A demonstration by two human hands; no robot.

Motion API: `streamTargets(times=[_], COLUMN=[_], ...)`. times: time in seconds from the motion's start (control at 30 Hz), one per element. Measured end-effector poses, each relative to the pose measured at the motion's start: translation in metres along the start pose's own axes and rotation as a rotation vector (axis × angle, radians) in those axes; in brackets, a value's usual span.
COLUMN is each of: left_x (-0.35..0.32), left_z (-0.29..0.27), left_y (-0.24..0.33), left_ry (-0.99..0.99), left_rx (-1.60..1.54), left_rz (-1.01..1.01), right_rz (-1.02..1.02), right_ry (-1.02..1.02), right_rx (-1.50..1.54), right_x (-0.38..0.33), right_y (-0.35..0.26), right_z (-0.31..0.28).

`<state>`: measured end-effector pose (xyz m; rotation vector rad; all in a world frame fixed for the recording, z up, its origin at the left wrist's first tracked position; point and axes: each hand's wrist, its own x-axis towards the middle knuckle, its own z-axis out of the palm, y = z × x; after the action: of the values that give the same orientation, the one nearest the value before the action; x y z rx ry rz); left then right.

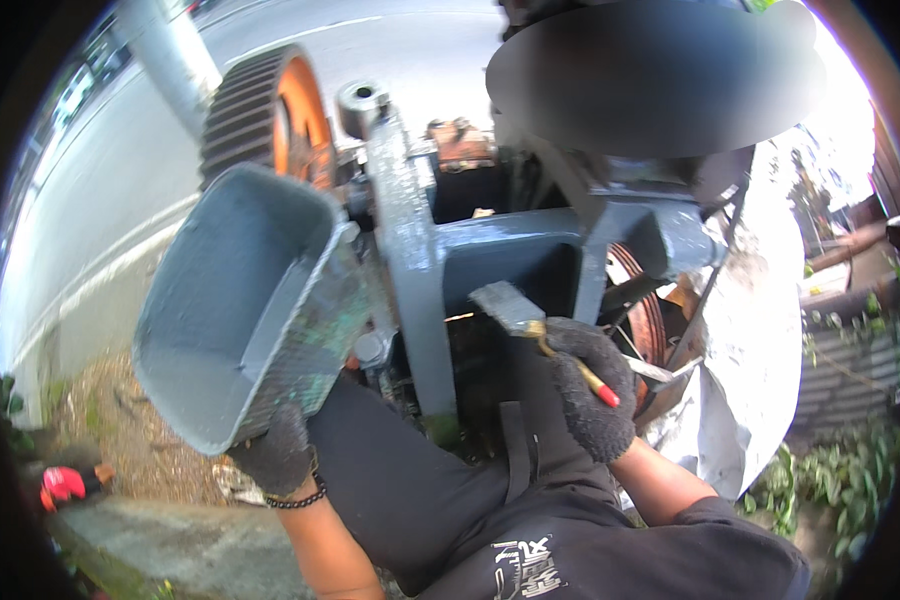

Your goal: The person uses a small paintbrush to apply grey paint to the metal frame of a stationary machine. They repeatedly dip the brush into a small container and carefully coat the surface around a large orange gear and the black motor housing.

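Note:
My left hand point(276, 456), in a dark knit glove, is closed on the lower rim of a rectangular paint tub point(220, 285). The tub is tilted, its inside coated with grey-blue paint and its outer side stained greenish. In the middle, my gloved right hand point(592, 385) grips a paintbrush point(510, 308) by its handle, which ends in yellow and red. The wide, grey-smeared bristles point to the upper left, in front of a heavy machine frame point(415, 250) coated in glossy grey paint. I cannot tell whether they touch it.
A large toothed wheel point(260, 120) with an orange hub stands behind the tub. Beneath the frame's right side is a rusty grooved pulley point(642, 310). White sheeting point(740, 350) and plants point(830, 480) lie to the right; a road point(400, 50) and a pole point(170, 60) are beyond.

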<state>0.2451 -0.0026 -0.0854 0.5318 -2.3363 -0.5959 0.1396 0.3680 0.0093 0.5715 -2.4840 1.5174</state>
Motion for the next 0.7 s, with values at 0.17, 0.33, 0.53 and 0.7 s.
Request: streamTargets(times=[0.17, 0.33, 0.53, 0.7], left_x=[-0.011, 0.016, 0.036, 0.04], left_z=[0.018, 0.014, -0.001, -0.001], left_y=[-0.025, 0.03, 0.056, 0.073], left_ry=[0.225, 0.239, 0.061, 0.054], left_rx=[-0.492, -0.581, -0.697, -0.817], left_rz=[-0.258, -0.135, -0.118, -0.013], right_rz=[0.099, 0.105, 0.168, 0.064], right_ry=[-0.001, 0.019, 0.037, 0.127], right_rx=[0.01, 0.068, 0.085, 0.091], right_x=[-0.001, -0.009, -0.015, -0.038], right_y=[-0.007, -0.014, -0.048, -0.027], right_z=[-0.008, -0.028, -0.056, -0.072])
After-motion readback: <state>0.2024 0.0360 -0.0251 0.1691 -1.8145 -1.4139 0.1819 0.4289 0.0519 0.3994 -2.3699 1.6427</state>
